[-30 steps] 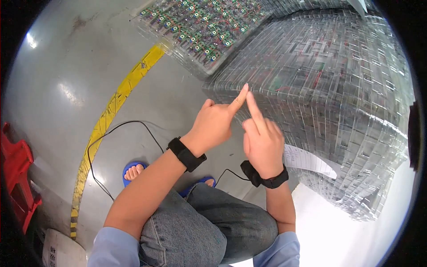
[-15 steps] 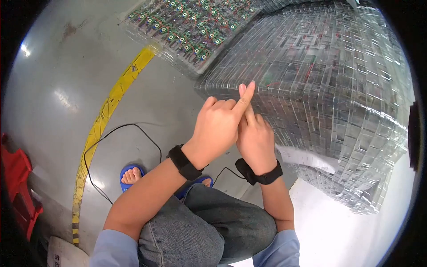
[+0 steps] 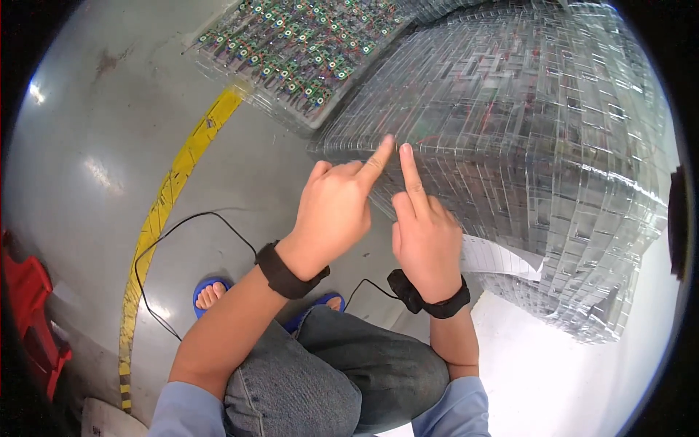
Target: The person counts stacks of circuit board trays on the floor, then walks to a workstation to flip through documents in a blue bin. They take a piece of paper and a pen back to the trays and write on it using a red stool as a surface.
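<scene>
My left hand and my right hand are raised side by side in front of a tall stack of clear plastic trays. On each, the index finger is stretched out, pointing away from me, while the other fingers are curled. The two fingertips are close but apart, and neither hand holds anything. A black band circles my left wrist; another black band is on my right wrist. Whether the fingertips touch the trays I cannot tell.
Beyond my hands, a clear tray of green circuit boards lies beside the stack. White paper sheets hang at the stack's side. A black cable crosses the grey floor and yellow tape line. Something red stands at left.
The index fingers were crossed; now they have separated. My left hand has shifted left, and my right hand has moved slightly down and right.
</scene>
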The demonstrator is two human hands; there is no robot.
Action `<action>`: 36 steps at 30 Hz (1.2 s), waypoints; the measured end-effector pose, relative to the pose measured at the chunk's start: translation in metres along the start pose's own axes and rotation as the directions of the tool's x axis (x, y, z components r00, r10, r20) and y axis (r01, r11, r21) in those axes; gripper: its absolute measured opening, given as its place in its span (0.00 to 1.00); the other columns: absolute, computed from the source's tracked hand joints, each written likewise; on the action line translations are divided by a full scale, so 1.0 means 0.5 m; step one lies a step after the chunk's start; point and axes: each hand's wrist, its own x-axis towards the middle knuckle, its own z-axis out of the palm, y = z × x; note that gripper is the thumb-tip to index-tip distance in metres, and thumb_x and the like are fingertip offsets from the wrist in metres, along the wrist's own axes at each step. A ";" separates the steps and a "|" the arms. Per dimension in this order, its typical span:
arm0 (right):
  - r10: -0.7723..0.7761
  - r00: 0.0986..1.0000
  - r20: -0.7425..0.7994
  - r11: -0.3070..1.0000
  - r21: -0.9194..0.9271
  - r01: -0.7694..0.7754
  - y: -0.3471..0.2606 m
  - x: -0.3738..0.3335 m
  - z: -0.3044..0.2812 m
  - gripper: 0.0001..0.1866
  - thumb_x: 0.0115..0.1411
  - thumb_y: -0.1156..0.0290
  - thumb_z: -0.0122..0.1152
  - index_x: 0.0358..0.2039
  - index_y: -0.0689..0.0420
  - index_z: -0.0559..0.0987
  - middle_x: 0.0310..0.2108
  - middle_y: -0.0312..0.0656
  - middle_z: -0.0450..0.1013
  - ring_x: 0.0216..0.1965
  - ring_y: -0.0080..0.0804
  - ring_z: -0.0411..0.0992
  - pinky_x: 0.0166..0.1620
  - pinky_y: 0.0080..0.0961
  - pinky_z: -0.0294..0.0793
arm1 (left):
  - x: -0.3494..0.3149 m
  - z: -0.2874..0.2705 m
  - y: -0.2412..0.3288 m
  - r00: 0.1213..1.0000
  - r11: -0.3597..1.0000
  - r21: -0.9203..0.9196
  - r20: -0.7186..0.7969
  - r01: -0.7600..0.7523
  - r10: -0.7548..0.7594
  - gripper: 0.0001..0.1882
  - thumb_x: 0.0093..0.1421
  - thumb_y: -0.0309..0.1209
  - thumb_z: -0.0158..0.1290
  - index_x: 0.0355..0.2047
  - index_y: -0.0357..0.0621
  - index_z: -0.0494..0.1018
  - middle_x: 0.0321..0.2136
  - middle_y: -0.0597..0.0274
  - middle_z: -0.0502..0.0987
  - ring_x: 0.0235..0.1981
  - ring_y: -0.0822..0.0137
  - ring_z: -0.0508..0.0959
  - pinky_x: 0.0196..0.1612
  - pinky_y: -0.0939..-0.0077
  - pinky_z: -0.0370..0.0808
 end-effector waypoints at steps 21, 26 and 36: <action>0.024 0.997 -0.070 0.995 0.100 -0.017 0.010 -0.012 -0.074 0.04 0.44 0.77 0.54 0.21 0.57 0.68 0.56 0.38 0.63 0.21 0.27 0.66 0.26 0.23 0.69 | 0.011 -0.018 0.048 0.995 0.995 0.063 0.079 -0.073 0.068 0.44 0.39 0.13 0.46 0.61 0.46 0.54 0.18 0.60 0.69 0.21 0.58 0.69 0.29 0.72 0.60; 0.033 0.997 -0.077 0.999 0.038 -0.030 0.007 -0.016 -0.049 0.03 0.45 0.77 0.53 0.22 0.57 0.69 0.58 0.34 0.60 0.21 0.26 0.65 0.26 0.22 0.69 | 0.012 -0.021 0.052 0.993 0.995 0.051 -0.080 -0.082 0.086 0.42 0.40 0.14 0.45 0.61 0.45 0.54 0.19 0.59 0.69 0.22 0.59 0.69 0.30 0.71 0.61; 0.022 0.988 -0.153 0.995 0.097 -0.007 0.012 -0.021 -0.039 0.02 0.45 0.77 0.53 0.21 0.59 0.69 0.55 0.37 0.65 0.19 0.28 0.65 0.25 0.24 0.69 | 0.025 -0.030 0.101 0.986 0.985 0.051 -0.010 -0.167 0.168 0.42 0.41 0.14 0.45 0.61 0.44 0.53 0.18 0.60 0.68 0.22 0.60 0.69 0.31 0.71 0.61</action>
